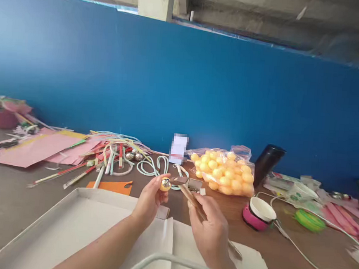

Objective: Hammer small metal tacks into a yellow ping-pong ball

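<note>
My left hand [150,199] pinches a small yellow ball [163,187] with a shiny silver patch on it. In my right hand [211,228] is a wooden-handled tool [190,197], its fingers wrapped round the handle. The tool's dark metal head [179,180] sits crosswise, hammer-like, with one end close to the ball; whether they touch I cannot tell. Both hands are above a white cardboard box lid [104,219]. Behind them lies a clear plastic bag [224,171] full of orange-yellow balls. A small open box [194,186] is partly hidden behind the tool.
A blue partition [202,86] runs behind the table. Pink sheets [41,146], bundled coloured strips [113,146] and silver balls [130,156] lie left. To the right are a black bottle [267,164], a pink-and-white tape roll [258,215] and white cables [303,258]. A blurred screen [178,149] stands centrally.
</note>
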The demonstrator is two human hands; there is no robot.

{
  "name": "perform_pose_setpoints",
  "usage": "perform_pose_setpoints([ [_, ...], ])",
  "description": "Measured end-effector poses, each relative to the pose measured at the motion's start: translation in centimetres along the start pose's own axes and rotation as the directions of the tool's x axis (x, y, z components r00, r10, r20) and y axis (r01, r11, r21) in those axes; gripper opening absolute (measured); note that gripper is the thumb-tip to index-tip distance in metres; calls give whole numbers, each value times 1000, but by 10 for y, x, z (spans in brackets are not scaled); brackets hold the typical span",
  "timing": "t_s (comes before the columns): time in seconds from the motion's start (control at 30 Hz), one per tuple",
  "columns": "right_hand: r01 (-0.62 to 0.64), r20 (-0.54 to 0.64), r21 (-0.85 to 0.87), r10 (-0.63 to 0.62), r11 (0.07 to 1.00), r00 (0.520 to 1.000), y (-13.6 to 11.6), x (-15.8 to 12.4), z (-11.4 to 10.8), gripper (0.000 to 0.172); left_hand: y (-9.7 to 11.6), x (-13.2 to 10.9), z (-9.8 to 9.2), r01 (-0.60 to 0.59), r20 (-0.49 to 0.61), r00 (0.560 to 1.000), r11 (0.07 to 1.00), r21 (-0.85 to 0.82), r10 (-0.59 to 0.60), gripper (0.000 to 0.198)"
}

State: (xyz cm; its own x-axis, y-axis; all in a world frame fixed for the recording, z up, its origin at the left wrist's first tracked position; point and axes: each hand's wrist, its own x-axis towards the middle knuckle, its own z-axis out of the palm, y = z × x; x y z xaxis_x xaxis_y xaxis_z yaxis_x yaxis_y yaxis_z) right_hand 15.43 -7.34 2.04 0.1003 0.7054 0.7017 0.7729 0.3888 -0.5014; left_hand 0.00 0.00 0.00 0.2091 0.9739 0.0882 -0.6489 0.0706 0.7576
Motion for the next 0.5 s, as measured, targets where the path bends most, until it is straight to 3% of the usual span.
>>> perform_pose_setpoints([
  [0.13,-9,19,-7,9,1000,1000,-1,0,0,23,2,0,2,7,-15,1000,1000,-15,-7,37],
  [0.33,15,-118,23,-12,1000,993,-2,1,-4,24,7,-4,7,13,-22,1000,1000,-14,-13,37],
  [0.5,16,-75,23,-14,1000,997,-3,0,-3,23,8,-3,7,25,-16,1000,1000,19,-24,39],
])
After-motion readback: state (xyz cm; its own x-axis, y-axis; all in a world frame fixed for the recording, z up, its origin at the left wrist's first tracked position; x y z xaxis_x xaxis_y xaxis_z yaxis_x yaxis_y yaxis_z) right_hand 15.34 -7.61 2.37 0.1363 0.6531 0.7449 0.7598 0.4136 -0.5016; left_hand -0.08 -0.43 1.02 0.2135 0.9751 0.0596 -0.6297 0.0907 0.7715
